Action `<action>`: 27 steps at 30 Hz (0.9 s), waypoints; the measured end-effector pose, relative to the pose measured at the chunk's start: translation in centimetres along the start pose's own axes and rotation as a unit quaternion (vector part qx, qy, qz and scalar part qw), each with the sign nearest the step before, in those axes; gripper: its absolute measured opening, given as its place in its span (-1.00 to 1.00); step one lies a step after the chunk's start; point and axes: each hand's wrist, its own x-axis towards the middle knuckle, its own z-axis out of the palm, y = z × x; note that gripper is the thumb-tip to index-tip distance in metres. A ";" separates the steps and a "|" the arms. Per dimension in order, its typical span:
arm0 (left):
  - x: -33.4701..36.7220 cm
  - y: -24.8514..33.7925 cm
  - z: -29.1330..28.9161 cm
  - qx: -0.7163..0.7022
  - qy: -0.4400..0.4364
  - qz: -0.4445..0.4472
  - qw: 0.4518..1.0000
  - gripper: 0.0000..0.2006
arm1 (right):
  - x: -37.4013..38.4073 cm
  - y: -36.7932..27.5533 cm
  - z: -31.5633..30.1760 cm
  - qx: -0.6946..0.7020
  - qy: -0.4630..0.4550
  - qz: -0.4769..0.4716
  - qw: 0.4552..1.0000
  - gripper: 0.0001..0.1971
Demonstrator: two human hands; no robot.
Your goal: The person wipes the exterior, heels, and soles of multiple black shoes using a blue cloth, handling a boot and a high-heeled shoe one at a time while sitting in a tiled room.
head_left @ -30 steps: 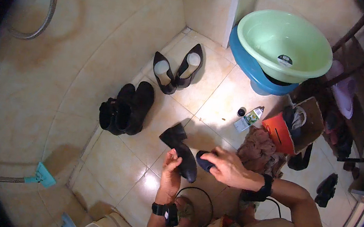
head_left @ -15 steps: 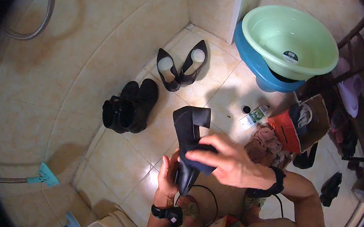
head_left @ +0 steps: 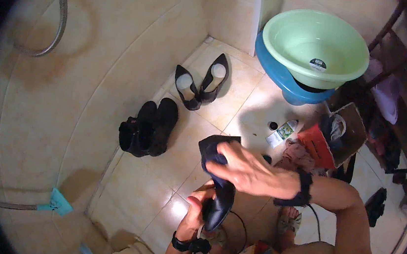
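Observation:
My left hand (head_left: pixel 197 206) is closed round the side of a black heeled shoe (head_left: pixel 221 205), held above the floor with its pointed toe towards me. My right hand (head_left: pixel 251 170) presses a dark cloth (head_left: pixel 227 173) onto the shoe near its heel end, fingers bent over it. Much of the cloth and the back of the shoe lie hidden under that hand. Beyond on the tiles stands a pair of black pointed shoes (head_left: pixel 214 81) with pale insoles. Left of the held shoe is a pair of black ankle boots (head_left: pixel 163 125).
A pale green basin (head_left: pixel 316 47) rests on a blue one (head_left: pixel 292 89) at the far right. Nearer are a small white-and-green bottle (head_left: pixel 282 134), a dark round cap (head_left: pixel 273 126), crumpled pink cloth (head_left: pixel 298 156) and a red open box (head_left: pixel 318 144). A tiled wall curves along the left.
My right hand has moved with the cloth away from the toe towards the heel end. The shoe has tilted a little, and my left hand has turned with it. The view has shifted slightly.

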 end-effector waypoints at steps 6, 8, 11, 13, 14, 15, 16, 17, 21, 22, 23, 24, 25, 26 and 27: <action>-0.9 -1.5 -0.7 -0.008 0.004 -0.008 1.000 0.01 | 0.1 -1.3 0.3 0.041 -0.009 0.037 0.998 -0.65; -0.9 -1.0 -0.8 -0.014 -0.015 0.006 1.000 -0.04 | -1.2 -3.3 -1.0 0.043 -0.044 -0.011 0.998 -0.70; 0.2 0.9 0.2 0.140 -0.058 0.064 0.986 -0.06 | -0.3 -2.0 -1.7 -0.103 -0.043 -0.007 0.994 -0.71; 0.8 1.6 1.7 0.201 -0.100 0.082 0.971 -0.10 | 0.8 1.0 -1.1 -0.172 -0.038 0.055 0.983 -0.72; 0.7 1.6 1.2 0.189 -0.097 0.090 0.973 -0.09 | 1.7 1.8 -0.9 -0.151 -0.021 0.083 0.985 -0.73; 0.6 1.5 0.7 0.176 -0.094 0.099 0.975 -0.09 | 1.3 1.2 -1.2 -0.128 0.005 0.070 0.989 -0.75; 0.6 1.6 0.4 0.164 -0.068 0.110 0.978 -0.08 | 0.4 0.0 -1.7 -0.122 0.000 0.040 0.992 -0.76; 0.5 1.6 0.1 0.149 -0.042 0.120 0.981 -0.07 | -0.6 -1.4 -2.0 -0.116 -0.008 0.011 0.993 -0.77; 0.4 1.6 0.7 0.134 -0.019 0.082 0.987 -0.04 | -3.1 -4.6 -1.7 -0.004 -0.031 -0.033 0.999 -0.74; 0.4 1.3 0.4 0.141 -0.023 0.101 0.984 -0.05 | -2.5 -3.4 -1.7 -0.055 -0.026 -0.006 0.998 -0.74; 0.6 1.1 0.1 0.150 -0.031 0.122 0.981 -0.06 | -1.6 -1.6 -1.8 -0.107 -0.018 0.023 0.994 -0.73; 0.9 1.4 0.4 0.167 -0.024 0.117 0.979 -0.06 | -0.8 -0.2 -1.6 -0.101 -0.001 0.063 0.993 -0.69; 1.2 1.6 0.7 0.184 -0.016 0.111 0.977 -0.06 | -0.5 0.5 -1.6 -0.115 0.017 0.051 0.992 -0.70; 1.1 1.1 0.3 0.184 -0.015 0.112 0.976 -0.06 | -0.7 0.0 -1.1 -0.091 0.006 0.029 0.995 -0.68; 0.6 0.4 -0.3 0.150 -0.005 0.102 0.983 -0.07 | -0.9 -1.4 -1.0 -0.065 -0.005 0.007 0.998 -0.66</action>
